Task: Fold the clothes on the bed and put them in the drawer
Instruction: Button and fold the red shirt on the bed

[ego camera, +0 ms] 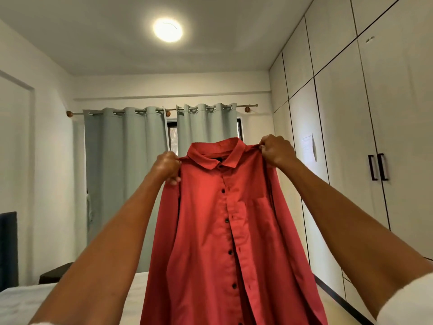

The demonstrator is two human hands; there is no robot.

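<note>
A red button-up shirt [218, 231] with dark buttons and a chest pocket hangs in the air in front of me, its front towards me and its collar up. My left hand [166, 167] pinches its left shoulder. My right hand [276, 150] pinches the other shoulder, a little higher. The sleeves hang down at both sides. The shirt's lower hem runs out of view at the bottom. The bed [21, 301], with a white cover, lies below and behind the shirt. No drawer shows.
A tall white wardrobe [351, 137] with black handles [378, 167] fills the right wall. Grey-green curtains [126, 174] cover the window straight ahead. A dark headboard [8, 249] stands at the far left, a dark low piece of furniture [55, 274] beside the bed.
</note>
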